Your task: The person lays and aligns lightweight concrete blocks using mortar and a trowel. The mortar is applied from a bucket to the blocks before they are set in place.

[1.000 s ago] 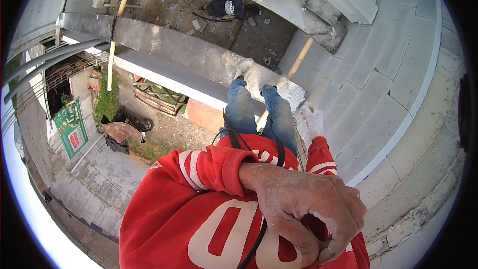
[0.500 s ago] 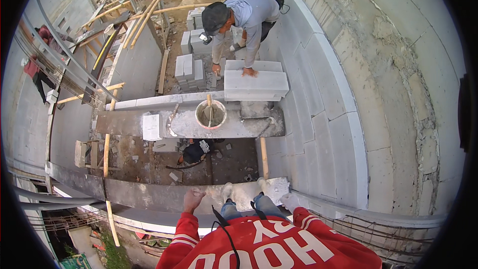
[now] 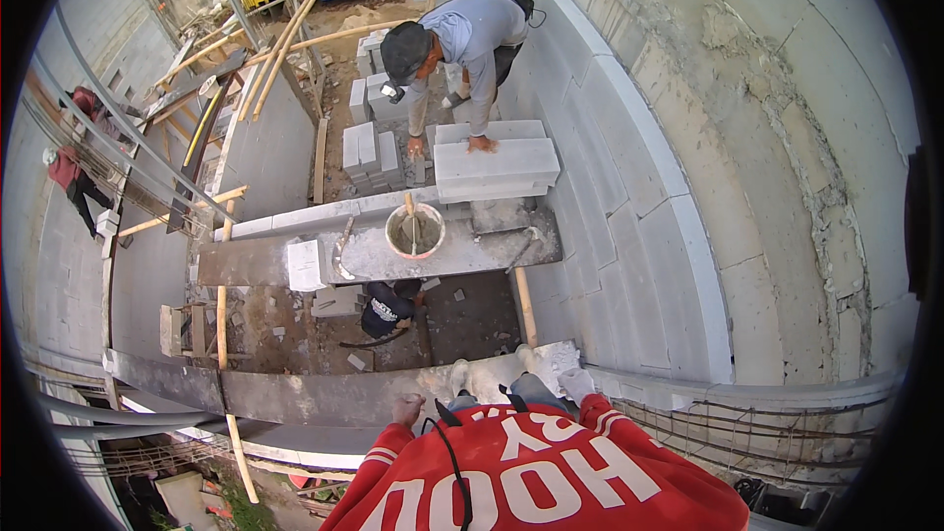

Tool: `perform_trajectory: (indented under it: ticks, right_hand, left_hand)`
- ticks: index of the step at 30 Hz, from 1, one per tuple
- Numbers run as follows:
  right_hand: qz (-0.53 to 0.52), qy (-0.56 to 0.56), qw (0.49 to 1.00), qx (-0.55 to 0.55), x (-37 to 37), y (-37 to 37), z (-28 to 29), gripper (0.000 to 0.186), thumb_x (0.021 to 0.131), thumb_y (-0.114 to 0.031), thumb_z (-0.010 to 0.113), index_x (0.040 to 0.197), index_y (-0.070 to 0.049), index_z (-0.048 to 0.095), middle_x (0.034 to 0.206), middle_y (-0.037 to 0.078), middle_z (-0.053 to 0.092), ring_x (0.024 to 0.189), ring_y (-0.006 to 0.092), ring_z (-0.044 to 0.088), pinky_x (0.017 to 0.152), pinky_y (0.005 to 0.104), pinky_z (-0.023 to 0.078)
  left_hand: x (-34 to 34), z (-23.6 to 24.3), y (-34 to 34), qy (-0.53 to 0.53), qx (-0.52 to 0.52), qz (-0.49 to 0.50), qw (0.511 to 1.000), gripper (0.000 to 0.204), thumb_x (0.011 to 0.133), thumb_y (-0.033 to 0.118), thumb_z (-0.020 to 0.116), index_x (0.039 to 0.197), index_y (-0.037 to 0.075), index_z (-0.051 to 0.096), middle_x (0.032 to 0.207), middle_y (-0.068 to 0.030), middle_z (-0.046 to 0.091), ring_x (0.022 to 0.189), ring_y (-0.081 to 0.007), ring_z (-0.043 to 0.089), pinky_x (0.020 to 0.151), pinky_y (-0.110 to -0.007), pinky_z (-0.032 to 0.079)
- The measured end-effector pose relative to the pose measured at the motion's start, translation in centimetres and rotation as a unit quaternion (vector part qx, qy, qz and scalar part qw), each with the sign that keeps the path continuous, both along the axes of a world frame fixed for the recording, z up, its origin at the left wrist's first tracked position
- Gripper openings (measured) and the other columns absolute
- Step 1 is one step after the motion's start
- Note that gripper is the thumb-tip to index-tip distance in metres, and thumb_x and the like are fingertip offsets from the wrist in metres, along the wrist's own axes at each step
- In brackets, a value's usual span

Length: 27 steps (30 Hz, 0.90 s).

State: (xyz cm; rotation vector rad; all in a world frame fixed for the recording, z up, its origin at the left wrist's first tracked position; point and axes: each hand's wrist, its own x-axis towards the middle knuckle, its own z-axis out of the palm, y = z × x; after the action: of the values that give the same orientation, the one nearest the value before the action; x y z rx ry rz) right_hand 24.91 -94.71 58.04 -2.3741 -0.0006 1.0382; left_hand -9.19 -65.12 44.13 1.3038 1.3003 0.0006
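My left hand [image 3: 408,408] hangs beside my hip over the near plank [image 3: 324,394], fingers curled in with nothing visible in them. My right hand [image 3: 576,383], whitish as if gloved or dusty, is low by the plank's right end; its fingers are too small to make out. I stand on this plank in pale shoes. Ahead, a bucket [image 3: 440,234] of grey mortar with a wooden-handled tool in it sits on a second plank [image 3: 243,263]. Just beyond, a co-worker [image 3: 492,25] bends with hands at pale blocks [image 3: 497,165].
A tall block wall [image 3: 629,236] rises on the right. Below, between the planks, another person [image 3: 383,310] crouches. Bamboo poles [image 3: 526,307] run under the planks. Block stacks [image 3: 372,152] stand beyond; rebar [image 3: 767,438] lies at lower right. Two people [image 3: 74,177] are at far left.
The view has shifted and tilted, bringing more of the yellow truck into sight. My left hand has come down closer to my body. The co-worker's hands stay at the blocks.
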Motion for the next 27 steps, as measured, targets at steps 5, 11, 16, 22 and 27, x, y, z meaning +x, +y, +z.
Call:
perform_trajectory:
  ticks: [5,11,16,22,27]
  right_hand:
    - [-0.077,0.036,0.996,0.0,-1.5,-3.2,-2.7,0.02,0.08,-0.022,0.068,0.082,-0.003,0.074,0.073,0.007,0.071,0.063,0.0146,0.068,0.052,0.0293,0.054]
    - [-0.11,0.084,0.99,0.028,-1.6,-3.8,-4.8,0.018,0.081,-0.019,0.066,0.086,-0.003,0.072,0.074,0.006,0.069,0.061,0.0148,0.066,0.05,0.0298,0.052]
    - [-0.145,0.115,0.977,0.105,-1.1,-3.9,-5.2,0.018,0.084,-0.019,0.063,0.093,-0.004,0.069,0.078,0.007,0.067,0.062,0.0167,0.065,0.048,0.0303,0.05]
    - [-0.103,0.158,0.98,0.068,-1.3,-4.5,-4.1,0.021,0.087,-0.021,0.062,0.099,-0.004,0.067,0.081,0.009,0.068,0.061,0.0178,0.064,0.048,0.0313,0.049]
    - [-0.123,0.154,0.978,0.07,-1.0,-4.1,-3.8,0.02,0.087,-0.019,0.062,0.096,-0.003,0.068,0.079,0.01,0.067,0.062,0.0178,0.063,0.049,0.0309,0.05]
  left_hand:
    - [1.5,3.8,-0.4,-0.004,0.006,0.002,1.0,0.028,0.079,0.022,0.074,0.093,-0.002,0.069,0.077,-0.0118,0.07,0.069,-0.0189,0.068,0.064,-0.032,0.054]
    - [0.5,2.5,0.0,0.02,0.002,0.013,1.0,0.028,0.078,0.022,0.076,0.092,-0.001,0.068,0.076,-0.0125,0.07,0.065,-0.0189,0.067,0.062,-0.033,0.054]
    - [2.0,2.0,0.8,0.062,0.068,-0.014,0.996,0.031,0.076,0.032,0.074,0.088,0.004,0.07,0.078,-0.0174,0.07,0.073,-0.0269,0.069,0.07,-0.04,0.053]
    - [3.0,4.2,-1.0,0.049,0.099,-0.014,0.994,0.027,0.079,0.027,0.071,0.089,0.002,0.069,0.078,-0.0122,0.07,0.07,-0.022,0.067,0.069,-0.036,0.053]
    - [0.8,3.0,-3.3,0.048,0.067,-0.006,0.997,0.026,0.079,0.026,0.071,0.091,0.003,0.068,0.077,-0.0123,0.07,0.069,-0.0224,0.067,0.068,-0.035,0.053]
